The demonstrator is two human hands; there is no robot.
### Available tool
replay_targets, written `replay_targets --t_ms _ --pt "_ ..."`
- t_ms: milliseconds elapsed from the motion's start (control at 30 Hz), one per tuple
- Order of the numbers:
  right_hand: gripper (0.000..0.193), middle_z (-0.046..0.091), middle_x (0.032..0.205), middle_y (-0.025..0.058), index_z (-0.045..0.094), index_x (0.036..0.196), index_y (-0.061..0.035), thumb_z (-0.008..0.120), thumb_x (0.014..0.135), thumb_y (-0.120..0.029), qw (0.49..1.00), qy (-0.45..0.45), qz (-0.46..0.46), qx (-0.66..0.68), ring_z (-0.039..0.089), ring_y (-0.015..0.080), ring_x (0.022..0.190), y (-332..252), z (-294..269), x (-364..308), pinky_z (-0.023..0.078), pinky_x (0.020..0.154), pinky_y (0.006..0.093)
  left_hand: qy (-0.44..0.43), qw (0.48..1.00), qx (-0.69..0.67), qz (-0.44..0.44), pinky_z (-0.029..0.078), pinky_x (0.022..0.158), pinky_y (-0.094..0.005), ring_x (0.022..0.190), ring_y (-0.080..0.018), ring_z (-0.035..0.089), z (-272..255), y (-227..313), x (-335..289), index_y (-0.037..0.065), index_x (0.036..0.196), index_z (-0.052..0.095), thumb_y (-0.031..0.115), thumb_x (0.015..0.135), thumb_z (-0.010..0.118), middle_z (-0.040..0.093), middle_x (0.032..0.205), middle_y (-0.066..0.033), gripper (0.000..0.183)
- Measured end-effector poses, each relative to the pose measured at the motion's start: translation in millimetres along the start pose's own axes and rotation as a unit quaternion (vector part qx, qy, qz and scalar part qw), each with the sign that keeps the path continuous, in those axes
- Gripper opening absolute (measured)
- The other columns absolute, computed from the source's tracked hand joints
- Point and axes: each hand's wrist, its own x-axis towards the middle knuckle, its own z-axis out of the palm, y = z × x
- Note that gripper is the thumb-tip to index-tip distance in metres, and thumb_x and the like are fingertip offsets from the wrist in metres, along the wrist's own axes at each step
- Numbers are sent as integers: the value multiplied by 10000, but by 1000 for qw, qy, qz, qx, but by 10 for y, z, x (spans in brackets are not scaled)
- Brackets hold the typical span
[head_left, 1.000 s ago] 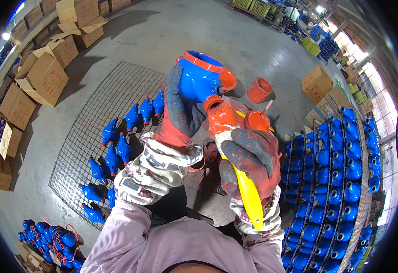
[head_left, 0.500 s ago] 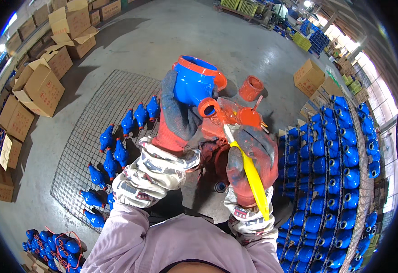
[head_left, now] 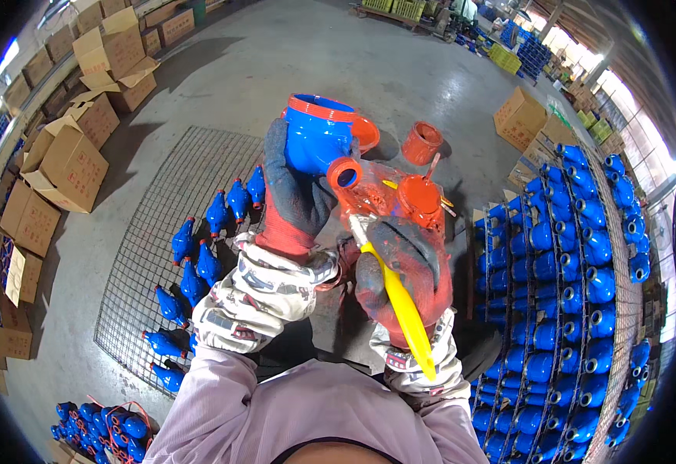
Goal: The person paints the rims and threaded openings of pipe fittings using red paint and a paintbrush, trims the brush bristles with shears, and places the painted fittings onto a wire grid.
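Note:
My left hand (head_left: 295,185), in a dark-palmed red work glove, grips a glossy blue metal pipe fitting (head_left: 318,143) and holds it up. Red paint covers its wide top rim and the small round port facing me. Closed in my gloved right hand (head_left: 411,267) is a paintbrush (head_left: 406,313) with a yellow handle, pointing up and left. Its tip is just below the small port; whether it touches is hard to tell. Past my right hand stands an open pot of red paint (head_left: 419,195) with a stick in it, on a red-smeared stand (head_left: 372,193).
A red can (head_left: 422,145) stands on the floor beyond. To the left, several blue fittings (head_left: 216,213) lie on a wire mesh (head_left: 148,224), with cardboard boxes (head_left: 63,166) farther out. At right rises a rack of blue fittings (head_left: 543,263); more (head_left: 102,429) are piled lower left.
The brush and my right hand have moved left and slightly down, with the tip now below the small port. The blue fitting has shifted slightly left and sits more upright in my left hand.

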Motion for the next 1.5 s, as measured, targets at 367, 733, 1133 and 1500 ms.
replay_targets --t_ms 367,733,1133,1500 --pt "263 644 1076 193 615 1110 63 610 886 -76 996 49 68 -18 613 282 962 421 -261 -243 497 846 369 -8 994 106 24 532 893 -455 1072 -343 615 -784 1172 -403 51 1330 465 437 913 576 591 1233 -200 579" --pt "365 643 1213 140 607 1241 -29 611 880 -84 908 -360 167 -132 615 309 1092 1042 -259 -556 480 925 368 444 695 565 6 537 813 -330 895 -219 655 -3073 2022 -3211 -72 1231 502 192 675 796 648 1066 -140 683" --pt "426 677 1101 105 582 1259 -63 617 836 -28 817 -249 203 -479 649 268 874 2374 -1806 -933 524 772 331 533 741 383 -143 513 874 -368 1014 -236 635 -3562 1110 -2781 -51 1260 528 279 790 728 645 1154 -137 609" --pt "335 678 813 127 644 1105 -148 637 786 -48 889 -162 224 -364 678 304 740 205 -1367 -450 523 651 360 274 859 432 26 460 940 -371 1108 -239 564 -2360 1503 -1157 -35 1302 500 279 845 647 584 1238 -137 573"
